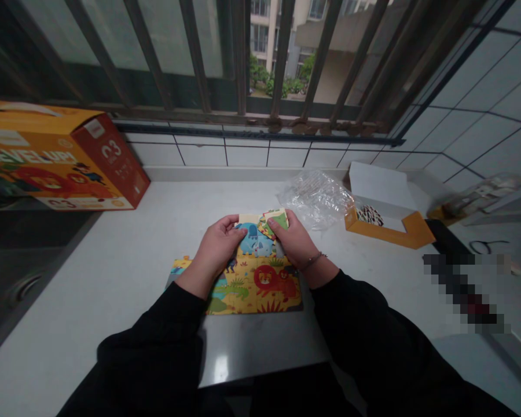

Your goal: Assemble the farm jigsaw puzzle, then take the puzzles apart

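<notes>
A partly assembled jigsaw puzzle (243,286) lies on the white counter, showing a red lion, a green crocodile and a blue elephant. My left hand (219,243) is at its upper left, thumb and fingers pinched at the edge of the blue elephant piece (248,236). Between the thumb and fingers of my right hand (297,240) are green puzzle pieces (278,220), held over the puzzle's upper right part. Both hands are close together, and my wrists and sleeves hide parts of the puzzle's sides.
On the left stands an orange box (39,162) beside a dark sink (26,278). Crumpled clear plastic (316,197) lies behind my right hand. An open orange-and-white box (388,234) with patterned pieces (370,215) is farther right. A barred window rises behind the counter (178,194).
</notes>
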